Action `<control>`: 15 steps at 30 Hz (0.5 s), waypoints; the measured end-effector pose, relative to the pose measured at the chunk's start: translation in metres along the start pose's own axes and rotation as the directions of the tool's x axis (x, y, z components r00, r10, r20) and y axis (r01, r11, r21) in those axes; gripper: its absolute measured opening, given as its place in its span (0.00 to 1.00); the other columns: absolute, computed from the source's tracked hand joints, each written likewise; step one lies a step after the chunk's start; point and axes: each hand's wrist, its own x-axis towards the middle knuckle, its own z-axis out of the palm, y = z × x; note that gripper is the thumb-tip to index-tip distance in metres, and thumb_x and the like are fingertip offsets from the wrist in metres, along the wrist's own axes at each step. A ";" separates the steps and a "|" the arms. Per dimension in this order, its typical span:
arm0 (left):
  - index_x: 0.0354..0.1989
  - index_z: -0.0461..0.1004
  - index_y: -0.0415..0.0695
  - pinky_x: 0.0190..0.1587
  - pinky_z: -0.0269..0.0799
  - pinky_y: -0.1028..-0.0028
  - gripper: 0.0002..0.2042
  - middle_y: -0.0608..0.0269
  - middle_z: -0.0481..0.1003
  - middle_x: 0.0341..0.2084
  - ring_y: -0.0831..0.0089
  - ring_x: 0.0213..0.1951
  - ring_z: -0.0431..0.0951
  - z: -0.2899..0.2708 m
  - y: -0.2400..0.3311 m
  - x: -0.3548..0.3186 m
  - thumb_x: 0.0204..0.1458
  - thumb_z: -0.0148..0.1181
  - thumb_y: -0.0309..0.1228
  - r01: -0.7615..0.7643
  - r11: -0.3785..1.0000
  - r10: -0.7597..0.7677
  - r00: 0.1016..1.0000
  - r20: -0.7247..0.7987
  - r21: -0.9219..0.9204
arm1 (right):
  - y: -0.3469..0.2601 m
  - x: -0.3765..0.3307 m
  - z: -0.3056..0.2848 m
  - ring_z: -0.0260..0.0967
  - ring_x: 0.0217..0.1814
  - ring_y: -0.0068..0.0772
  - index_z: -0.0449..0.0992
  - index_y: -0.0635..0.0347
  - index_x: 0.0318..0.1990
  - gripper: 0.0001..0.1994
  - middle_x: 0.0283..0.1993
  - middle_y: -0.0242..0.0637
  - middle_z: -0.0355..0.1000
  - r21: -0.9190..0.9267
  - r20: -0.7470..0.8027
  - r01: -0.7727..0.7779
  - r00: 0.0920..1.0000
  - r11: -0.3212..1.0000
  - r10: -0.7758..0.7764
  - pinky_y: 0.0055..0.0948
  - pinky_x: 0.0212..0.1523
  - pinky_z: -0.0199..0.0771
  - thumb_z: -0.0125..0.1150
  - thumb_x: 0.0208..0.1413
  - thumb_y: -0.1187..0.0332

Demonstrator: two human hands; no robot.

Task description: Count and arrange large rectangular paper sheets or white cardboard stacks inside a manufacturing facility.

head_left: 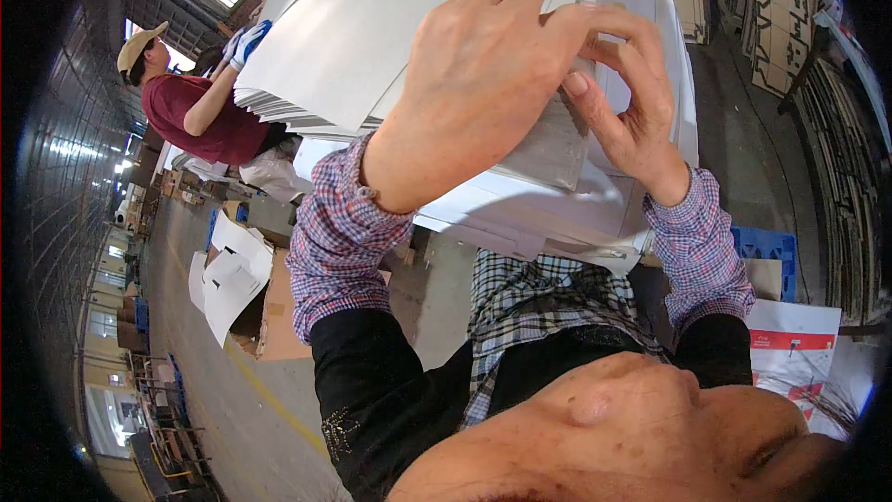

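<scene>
1. Two hands work at one tall stack of white sheets (390, 28). The left hand (474, 84) lies curled over the top sheets' edges; the right hand (632, 103) has its fingers bent, pinching the edges at the stack's near corner.
2. Progress, as judged: sheets fanned and lifted, most of the stack not yet handled.
3. One co-worker (200, 107) in white-and-blue gloves at the far side; loose white sheets on a cardboard box (279, 316) below.

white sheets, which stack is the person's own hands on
The near stack of white sheets, under the left hand and right hand; the fanned stack is handled by a gloved co-worker.
</scene>
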 end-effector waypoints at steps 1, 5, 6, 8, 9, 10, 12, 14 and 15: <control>0.35 0.73 0.43 0.33 0.71 0.61 0.09 0.59 0.69 0.25 0.58 0.32 0.73 -0.002 0.000 -0.003 0.45 0.63 0.21 0.008 1.000 -0.008 1.000 0.020 0.009 | 0.001 0.000 0.000 0.69 0.60 0.45 0.82 0.66 0.45 0.12 0.55 0.44 0.73 0.001 -0.001 -0.001 1.000 1.000 0.001 0.39 0.59 0.71 0.71 0.54 0.72; 0.34 0.74 0.41 0.34 0.71 0.60 0.05 0.58 0.70 0.26 0.57 0.32 0.73 -0.012 -0.003 -0.008 0.50 0.64 0.23 0.018 1.000 -0.017 0.995 0.098 -0.012 | 0.009 -0.002 -0.005 0.67 0.64 0.46 0.81 0.64 0.47 0.11 0.56 0.44 0.74 0.121 0.005 -0.012 1.000 0.993 0.011 0.41 0.64 0.66 0.64 0.59 0.71; 0.34 0.74 0.41 0.34 0.71 0.60 0.05 0.58 0.70 0.26 0.57 0.32 0.73 -0.015 -0.003 -0.007 0.50 0.64 0.23 0.019 1.000 -0.018 0.995 0.101 -0.013 | 0.011 -0.004 -0.007 0.66 0.66 0.45 0.81 0.64 0.48 0.11 0.56 0.44 0.74 0.211 0.018 -0.063 0.998 0.975 0.061 0.41 0.66 0.64 0.61 0.61 0.70; 0.36 0.77 0.39 0.35 0.71 0.60 0.06 0.58 0.72 0.28 0.56 0.34 0.74 -0.022 -0.004 -0.006 0.51 0.66 0.25 0.019 0.990 0.002 0.990 0.140 -0.142 | 0.010 -0.003 -0.009 0.66 0.66 0.45 0.81 0.63 0.49 0.11 0.57 0.44 0.74 0.265 0.023 -0.096 0.995 0.960 0.093 0.42 0.67 0.62 0.59 0.62 0.70; 0.36 0.77 0.39 0.35 0.71 0.60 0.06 0.58 0.72 0.28 0.56 0.34 0.74 -0.023 -0.004 -0.007 0.51 0.66 0.25 0.019 0.990 0.002 0.990 0.142 -0.142 | 0.010 -0.003 -0.009 0.65 0.67 0.45 0.80 0.63 0.49 0.12 0.57 0.44 0.74 0.317 0.030 -0.127 0.992 0.940 0.124 0.42 0.69 0.60 0.57 0.63 0.69; 0.37 0.77 0.39 0.36 0.71 0.60 0.08 0.57 0.73 0.28 0.56 0.35 0.75 -0.024 -0.005 -0.007 0.50 0.67 0.25 0.030 0.986 -0.005 0.988 0.156 -0.164 | 0.009 -0.004 -0.007 0.65 0.67 0.45 0.80 0.63 0.49 0.12 0.57 0.44 0.74 0.318 0.029 -0.128 0.992 0.939 0.125 0.42 0.69 0.60 0.57 0.63 0.69; 0.38 0.78 0.39 0.36 0.71 0.60 0.09 0.57 0.74 0.29 0.55 0.35 0.75 -0.024 -0.005 -0.007 0.49 0.68 0.26 0.041 0.982 -0.009 0.986 0.168 -0.186 | 0.008 -0.005 -0.003 0.65 0.67 0.45 0.79 0.63 0.50 0.12 0.57 0.43 0.74 0.289 0.008 -0.122 0.992 0.950 0.125 0.42 0.69 0.60 0.59 0.62 0.69; 0.38 0.78 0.39 0.37 0.71 0.61 0.09 0.57 0.74 0.29 0.55 0.35 0.75 -0.022 -0.002 -0.006 0.49 0.68 0.26 0.037 0.983 -0.011 0.989 0.148 -0.177 | 0.008 -0.007 -0.003 0.65 0.67 0.44 0.79 0.63 0.50 0.12 0.57 0.43 0.74 0.267 0.004 -0.116 0.993 0.957 0.119 0.42 0.69 0.59 0.59 0.62 0.69; 0.38 0.78 0.39 0.37 0.71 0.61 0.09 0.57 0.74 0.29 0.55 0.35 0.75 -0.022 -0.002 -0.006 0.49 0.68 0.26 0.038 0.983 -0.012 0.989 0.147 -0.177 | 0.009 -0.007 -0.002 0.65 0.67 0.44 0.78 0.62 0.51 0.13 0.57 0.43 0.74 0.248 0.001 -0.109 0.994 0.963 0.112 0.41 0.70 0.59 0.59 0.62 0.68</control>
